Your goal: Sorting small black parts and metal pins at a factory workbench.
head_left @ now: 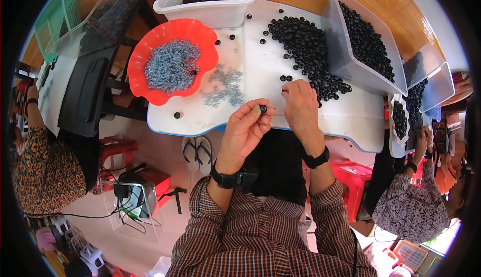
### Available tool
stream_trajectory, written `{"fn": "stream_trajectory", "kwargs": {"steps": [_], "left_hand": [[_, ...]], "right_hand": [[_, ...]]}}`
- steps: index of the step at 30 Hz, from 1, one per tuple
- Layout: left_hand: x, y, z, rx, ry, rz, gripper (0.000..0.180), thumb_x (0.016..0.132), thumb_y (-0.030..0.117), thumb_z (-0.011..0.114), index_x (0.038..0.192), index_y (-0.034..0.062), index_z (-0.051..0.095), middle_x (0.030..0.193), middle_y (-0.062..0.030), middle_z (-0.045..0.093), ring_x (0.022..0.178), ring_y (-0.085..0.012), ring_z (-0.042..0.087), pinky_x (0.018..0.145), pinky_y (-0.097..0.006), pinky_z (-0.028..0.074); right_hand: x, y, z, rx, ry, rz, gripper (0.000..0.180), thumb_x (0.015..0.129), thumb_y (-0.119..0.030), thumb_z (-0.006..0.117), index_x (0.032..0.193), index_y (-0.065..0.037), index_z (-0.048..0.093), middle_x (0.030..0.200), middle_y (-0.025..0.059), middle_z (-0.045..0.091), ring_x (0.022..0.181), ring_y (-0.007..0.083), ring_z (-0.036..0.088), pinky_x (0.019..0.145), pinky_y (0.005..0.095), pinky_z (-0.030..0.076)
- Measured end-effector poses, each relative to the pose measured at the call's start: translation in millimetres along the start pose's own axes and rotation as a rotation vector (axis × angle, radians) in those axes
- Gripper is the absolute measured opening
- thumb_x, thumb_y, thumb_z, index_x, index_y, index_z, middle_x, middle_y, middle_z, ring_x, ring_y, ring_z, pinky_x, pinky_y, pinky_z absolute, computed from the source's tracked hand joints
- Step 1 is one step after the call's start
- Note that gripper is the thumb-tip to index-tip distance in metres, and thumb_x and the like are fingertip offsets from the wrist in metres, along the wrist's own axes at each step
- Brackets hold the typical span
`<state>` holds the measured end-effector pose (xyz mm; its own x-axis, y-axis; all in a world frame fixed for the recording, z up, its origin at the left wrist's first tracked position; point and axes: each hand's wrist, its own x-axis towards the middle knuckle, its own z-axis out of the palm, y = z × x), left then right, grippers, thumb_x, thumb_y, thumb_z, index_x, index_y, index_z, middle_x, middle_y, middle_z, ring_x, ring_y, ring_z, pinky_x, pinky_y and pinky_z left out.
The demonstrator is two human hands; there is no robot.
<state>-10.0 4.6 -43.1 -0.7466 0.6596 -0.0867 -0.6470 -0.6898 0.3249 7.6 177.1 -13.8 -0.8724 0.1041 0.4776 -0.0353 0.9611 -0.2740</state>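
Fingers (250,118) of the left hand (238,134) pinch one black bead-like piece (263,109) between thumb and index fingertip, its pale centre showing; the other digits curl beneath it. Just to the right, the right hand (301,107) is bent down with its fingers bunched. A dark spot lies at their tips, but whether they grip a second piece or merely cover one cannot be told. Beyond the right fingers, and passing to their right, spreads a heap of black pieces (302,44), with a translucent bin (338,39) of the same behind it. Ahead and to the left of the left fingers stands a red scalloped bowl (136,67) of small translucent pieces (171,66); more of these lie scattered (225,84) between bowl and fingers. Farther ahead is a white tub (210,12).

Likely faults: the held piece, small, rounded and gripped only at the tips, could slip if the pinch loosens or presses off centre. Because the left fingers are near the front edge of the table (353,126), a dropped piece might roll into the lap or to the floor. A careless forward sweep of the fingers could also disperse the translucent scatter, which shows poorly against white.
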Motion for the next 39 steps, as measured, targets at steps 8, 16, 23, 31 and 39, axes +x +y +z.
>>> {"fn": "stream_trajectory", "kwargs": {"steps": [8,16,23,31,39], "left_hand": [[-1.0,-4.0,3.9,0.02,0.02,0.0,0.023,0.098,0.009,0.052,0.118,-0.0018,0.059,0.101,-0.0116,0.067,0.08,-0.0118,0.06,0.072,-0.025,0.052],[0.5,-8.0,5.4,0.142,0.027,0.022,0.024,0.099,0.01,0.052,0.117,-0.0031,0.06,0.097,-0.0084,0.067,0.077,-0.0108,0.06,0.069,-0.023,0.052],[-0.8,-7.7,8.5,0.216,0.047,0.035,0.024,0.099,0.011,0.053,0.116,-0.0032,0.062,0.096,-0.0074,0.067,0.077,-0.0106,0.06,0.067,-0.023,0.053],[-0.8,-10.6,11.1,0.263,0.053,0.019,0.026,0.098,0.013,0.055,0.117,-0.0033,0.062,0.095,-0.0072,0.067,0.077,-0.0107,0.061,0.067,-0.023,0.053],[-4.5,-13.3,16.9,0.215,0.048,-0.008,0.026,0.098,0.012,0.055,0.117,-0.0037,0.062,0.096,-0.0091,0.067,0.076,-0.0124,0.061,0.067,-0.025,0.052]], "right_hand": [[-21.9,-26.4,-11.2,0.697,0.025,0.309,0.011,0.085,0.005,0.063,0.095,0.001,0.06,0.088,0.0109,0.061,0.077,0.0204,0.062,0.069,0.0305,0.05],[-29.9,-29.0,-6.3,0.929,0.035,0.393,0.017,0.086,0.004,0.063,0.103,0.001,0.064,0.086,0.0066,0.063,0.076,0.0127,0.061,0.071,0.0254,0.05],[-30.1,-25.7,-12.6,0.887,0.005,0.298,0.02,0.089,0.003,0.062,0.109,0.001,0.065,0.085,0.0061,0.064,0.075,0.0126,0.063,0.069,0.0242,0.051],[-37.9,-22.9,-14.7,1.182,-0.046,0.563,0.016,0.092,0.0,0.061,0.107,0.003,0.064,0.087,0.0063,0.069,0.078,0.0107,0.066,0.075,0.0241,0.055],[-42.2,-13.4,-17.4,1.504,-0.033,0.576,0.015,0.086,0.005,0.065,0.101,0.001,0.066,0.09,0.0057,0.067,0.082,0.0115,0.064,0.079,0.0259,0.054]]}}
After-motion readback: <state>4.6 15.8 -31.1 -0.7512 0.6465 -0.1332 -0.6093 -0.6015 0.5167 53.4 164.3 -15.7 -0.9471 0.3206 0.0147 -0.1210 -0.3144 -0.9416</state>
